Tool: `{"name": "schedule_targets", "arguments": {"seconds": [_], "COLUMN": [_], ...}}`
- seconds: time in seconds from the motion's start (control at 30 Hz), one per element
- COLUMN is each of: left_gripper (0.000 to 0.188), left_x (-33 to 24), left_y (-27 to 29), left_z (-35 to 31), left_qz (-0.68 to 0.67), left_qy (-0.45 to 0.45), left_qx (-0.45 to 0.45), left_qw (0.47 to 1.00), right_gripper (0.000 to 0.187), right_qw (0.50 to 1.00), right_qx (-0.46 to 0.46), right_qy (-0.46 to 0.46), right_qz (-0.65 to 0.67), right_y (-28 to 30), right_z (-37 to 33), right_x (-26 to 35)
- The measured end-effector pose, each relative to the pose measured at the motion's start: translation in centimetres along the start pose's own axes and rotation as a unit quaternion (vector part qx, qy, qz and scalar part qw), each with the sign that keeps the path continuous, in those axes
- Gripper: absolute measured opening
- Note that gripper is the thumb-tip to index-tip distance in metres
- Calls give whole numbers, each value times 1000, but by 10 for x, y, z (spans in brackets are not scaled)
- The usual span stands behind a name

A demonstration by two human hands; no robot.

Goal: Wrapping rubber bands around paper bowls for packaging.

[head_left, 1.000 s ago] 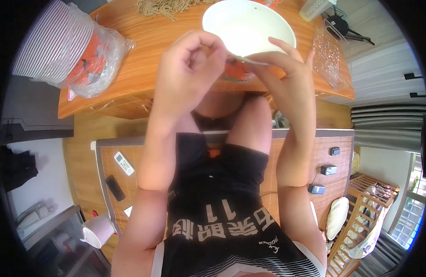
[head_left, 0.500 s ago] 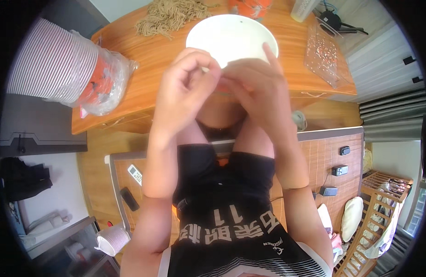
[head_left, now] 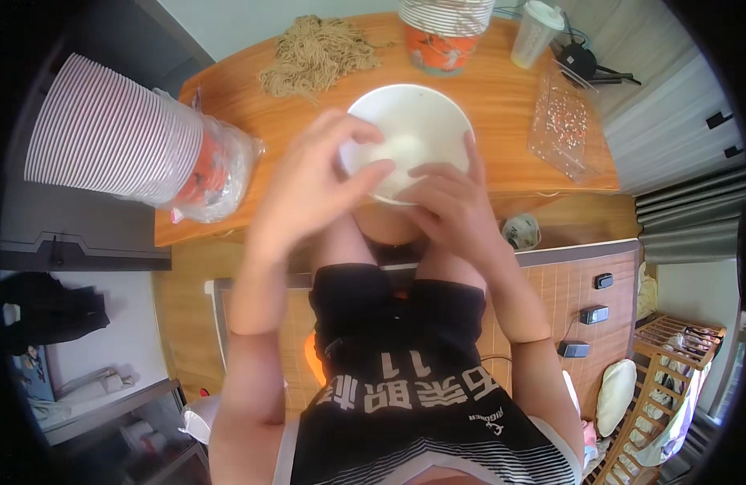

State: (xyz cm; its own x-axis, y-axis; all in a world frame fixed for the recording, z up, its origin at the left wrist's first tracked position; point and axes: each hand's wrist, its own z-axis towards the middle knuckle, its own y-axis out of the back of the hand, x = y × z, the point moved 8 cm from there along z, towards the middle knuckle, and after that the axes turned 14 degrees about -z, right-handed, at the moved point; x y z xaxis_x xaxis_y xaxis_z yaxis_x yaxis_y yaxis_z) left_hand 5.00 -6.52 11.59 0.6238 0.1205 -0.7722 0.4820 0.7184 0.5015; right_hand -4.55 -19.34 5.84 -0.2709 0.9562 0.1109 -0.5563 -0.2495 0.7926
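A white-lined paper bucket (head_left: 409, 103) is at the near edge of the wooden table, its round mouth facing up. My right hand (head_left: 452, 198) grips its near right rim, with fingers reaching over the inside and one finger up along the right edge. At the left rim, my left hand (head_left: 308, 182) is open, thumb and fingers apart over the mouth; the hand is slightly blurred. Whether its fingers touch the rim I cannot tell. The bucket's outer wall is mostly hidden from above.
Stacked paper buckets (head_left: 114, 137) in clear plastic lie at the table's left, with another stack (head_left: 446, 44) at the back. Tan cords (head_left: 316, 56) are heaped far left. A drink cup (head_left: 538, 32) and a clear tray of small beads (head_left: 563, 121) are at the right.
My hands were close together in front of the bucket, fingers pinched; now they are apart, the left opened and the right on the rim. The view has shifted, showing more of the back stack.
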Motion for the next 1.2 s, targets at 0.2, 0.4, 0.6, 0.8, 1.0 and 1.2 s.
{"name": "schedule_targets", "arguments": {"seconds": [0.2,0.4,0.6,0.8,1.0,1.2], "left_gripper": [45,27,26,23,33,45], "left_x": [19,66,117,158,136,87], "left_y": [56,51,15,4,-28,-32], "left_z": [48,55,-2,-97,-158,-153], "left_qz": [73,-147,-379,-437,-402,-264], "left_qy": [132,144,133,152,191,47], "left_qx": [292,252,-11,-148,-90,-78], "left_qw": [944,946,916,874,891,960], "right_gripper": [18,35,31,22,21,34], "right_qw": [993,998,991,996,999,953], "right_qx": [75,15,-133,-77,-19,-251], "right_qy": [73,38,-26,-18,-2,-153], "right_qz": [55,-56,1,-44,-50,78], "right_y": [22,36,41,-17,-2,25], "right_z": [14,43,20,23,14,-42], "right_x": [-41,-103,-31,-1,-27,0]}}
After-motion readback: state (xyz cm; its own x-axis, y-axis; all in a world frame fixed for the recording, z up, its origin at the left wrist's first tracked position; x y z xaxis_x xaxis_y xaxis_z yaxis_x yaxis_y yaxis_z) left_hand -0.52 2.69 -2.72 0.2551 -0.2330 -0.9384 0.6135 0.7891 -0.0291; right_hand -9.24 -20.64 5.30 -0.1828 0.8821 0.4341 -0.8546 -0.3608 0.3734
